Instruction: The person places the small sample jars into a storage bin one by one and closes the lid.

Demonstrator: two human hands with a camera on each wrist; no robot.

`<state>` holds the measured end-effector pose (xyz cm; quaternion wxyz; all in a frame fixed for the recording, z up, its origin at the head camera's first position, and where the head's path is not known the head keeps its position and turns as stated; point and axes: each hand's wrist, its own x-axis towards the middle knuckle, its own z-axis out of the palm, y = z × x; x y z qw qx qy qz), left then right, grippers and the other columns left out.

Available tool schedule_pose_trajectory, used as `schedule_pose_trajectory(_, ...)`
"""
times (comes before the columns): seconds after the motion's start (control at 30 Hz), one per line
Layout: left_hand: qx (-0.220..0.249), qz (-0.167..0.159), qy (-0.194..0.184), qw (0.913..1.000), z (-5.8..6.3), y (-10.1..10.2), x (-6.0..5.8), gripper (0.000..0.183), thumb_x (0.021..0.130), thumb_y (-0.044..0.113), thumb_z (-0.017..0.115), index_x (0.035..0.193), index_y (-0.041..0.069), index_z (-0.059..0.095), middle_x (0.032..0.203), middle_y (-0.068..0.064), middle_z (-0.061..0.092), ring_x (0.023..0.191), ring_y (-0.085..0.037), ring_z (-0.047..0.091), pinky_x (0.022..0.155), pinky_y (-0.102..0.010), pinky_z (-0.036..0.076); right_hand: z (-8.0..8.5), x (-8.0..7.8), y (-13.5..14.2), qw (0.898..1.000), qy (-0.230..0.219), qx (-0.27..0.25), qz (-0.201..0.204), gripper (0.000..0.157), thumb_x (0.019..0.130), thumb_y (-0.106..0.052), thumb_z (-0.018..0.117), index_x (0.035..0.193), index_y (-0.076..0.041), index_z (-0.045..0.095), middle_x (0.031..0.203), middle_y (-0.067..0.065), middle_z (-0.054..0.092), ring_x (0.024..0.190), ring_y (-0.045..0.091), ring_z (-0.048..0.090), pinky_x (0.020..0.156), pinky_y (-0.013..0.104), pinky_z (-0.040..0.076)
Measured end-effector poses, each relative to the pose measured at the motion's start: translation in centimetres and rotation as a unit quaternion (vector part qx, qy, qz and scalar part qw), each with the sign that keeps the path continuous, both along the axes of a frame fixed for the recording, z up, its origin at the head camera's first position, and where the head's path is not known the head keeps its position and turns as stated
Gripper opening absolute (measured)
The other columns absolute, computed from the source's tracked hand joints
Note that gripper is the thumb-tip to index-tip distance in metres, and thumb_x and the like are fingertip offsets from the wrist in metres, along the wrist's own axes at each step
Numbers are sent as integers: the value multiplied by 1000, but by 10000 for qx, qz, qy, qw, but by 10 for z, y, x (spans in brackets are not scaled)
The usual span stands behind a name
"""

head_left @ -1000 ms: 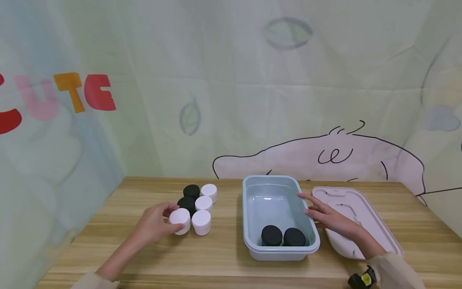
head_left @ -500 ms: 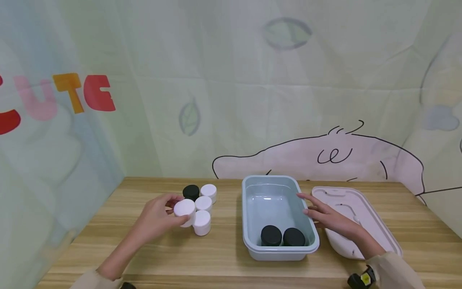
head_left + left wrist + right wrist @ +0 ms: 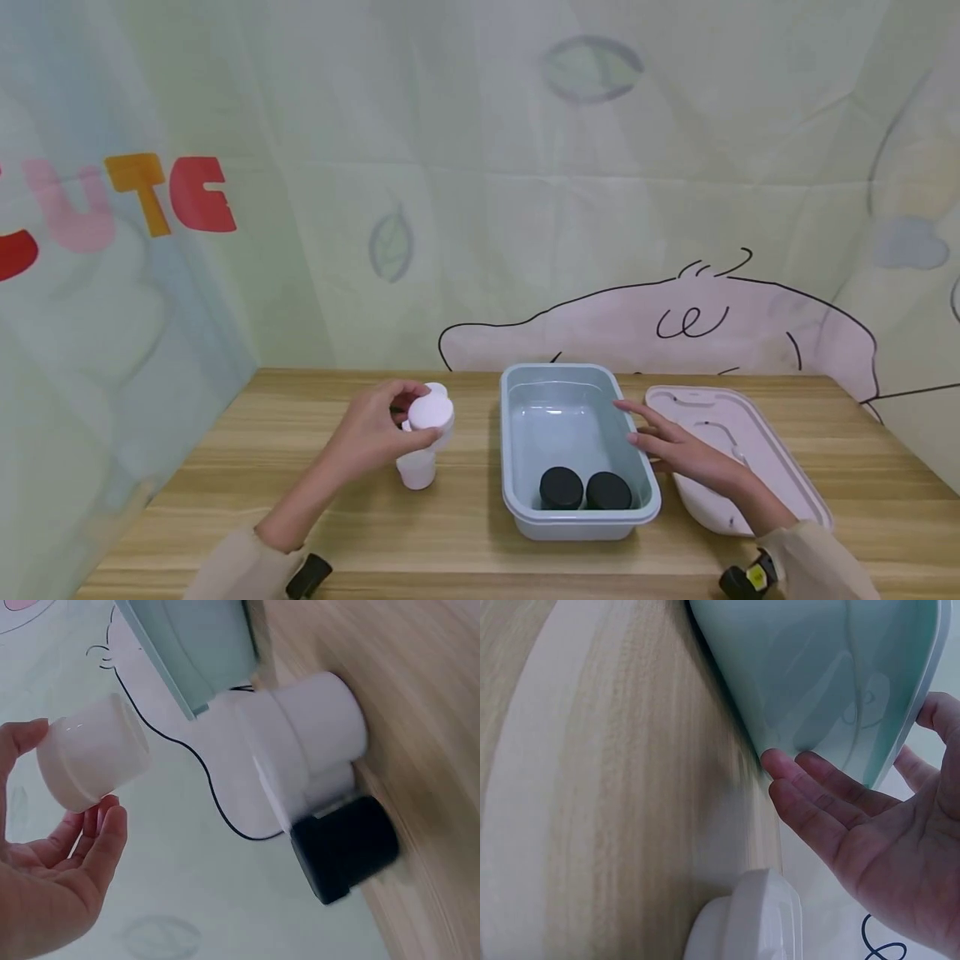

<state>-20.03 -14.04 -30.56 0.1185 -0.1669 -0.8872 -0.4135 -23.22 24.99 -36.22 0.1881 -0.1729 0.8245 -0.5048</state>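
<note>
My left hand [image 3: 367, 429] pinches a small white-lidded jar [image 3: 431, 412] between thumb and fingers, raised over the other jars. In the left wrist view this held jar [image 3: 94, 754] hangs tilted, apart from the table. Below it stand white jars [image 3: 416, 472] and one black-lidded jar [image 3: 345, 847], which the left hand mostly hides in the head view. My right hand [image 3: 693, 454] rests with relaxed fingers at the right rim of a light blue plastic tub [image 3: 510, 467]. Its fingertips [image 3: 780, 761] lie against the tub's outer wall. Two black jars [image 3: 561, 488] stand inside the tub's near end.
A pale pink lid [image 3: 772, 467] lies on the wooden table [image 3: 300, 396] right of the tub, partly under the right forearm. Behind the table hangs a printed cloth [image 3: 465, 208]. Each wrist wears a black device [image 3: 309, 575].
The left hand has lifted the white jar from the front of the group and carried it right and upward, over the other jars. The right hand keeps its place at the tub.
</note>
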Motion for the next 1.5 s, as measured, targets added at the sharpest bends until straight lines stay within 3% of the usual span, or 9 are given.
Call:
schedule_pose_trajectory(0.3, 229, -540, -38, 9983, 4, 39, -7, 37, 66, 12, 79, 98, 2, 62, 93, -5, 61, 85, -16, 57, 75, -28, 52, -1, -2, -2, 9999, -38, 44, -157, 56, 97, -33, 41, 146, -22, 17, 144, 27, 19, 123, 42, 36, 90, 52, 43)
schedule_pose_trajectory(0.57, 107, -994, -57, 9950, 1, 80, -16, 38, 65, 14, 79, 98, 2, 64, 92, -4, 63, 84, -15, 57, 77, -31, 52, 0, -3, -2, 9999, -54, 29, -127, 56, 97, -32, 41, 146, -20, 16, 143, 28, 19, 123, 42, 37, 90, 52, 42)
schedule_pose_trajectory(0.87, -262, -1410, -237, 9894, -6, 112, -27, 43, 71, 19, 77, 108, 2, 64, 100, -6, 65, 88, -15, 59, 79, -28, 51, 0, -3, -2, 10000, -70, -68, -3, 56, 97, -31, 40, 146, -20, 15, 144, 28, 18, 123, 42, 36, 91, 52, 41)
schedule_pose_trajectory(1.13, -568, -1798, -124, 9820, -15, 133, -34, 41, 72, 17, 76, 108, 0, 65, 101, -9, 66, 91, -18, 61, 79, -28, 50, 0, -3, -1, 9998, -63, -144, 132, 56, 98, -30, 39, 146, -18, 13, 142, 30, 21, 121, 39, 40, 91, 52, 41)
schedule_pose_trajectory(1.27, -865, -1947, -180, 9769, -21, 144, -37, 43, 73, 17, 76, 110, 0, 64, 104, -9, 66, 93, -16, 61, 79, -22, 48, 0, -3, 0, 9997, -75, -157, 173, 56, 98, -30, 39, 146, -18, 13, 141, 31, 23, 120, 38, 42, 91, 52, 41)
schedule_pose_trajectory(1.5, -1147, -2148, -243, 9696, -31, 158, -43, 37, 73, 15, 76, 105, 1, 65, 95, -5, 67, 77, -6, 54, 66, -14, 42, -1, -1, 0, 9997, -101, -167, 153, 56, 98, -30, 38, 146, -18, 12, 140, 31, 24, 119, 38, 42, 92, 51, 42)
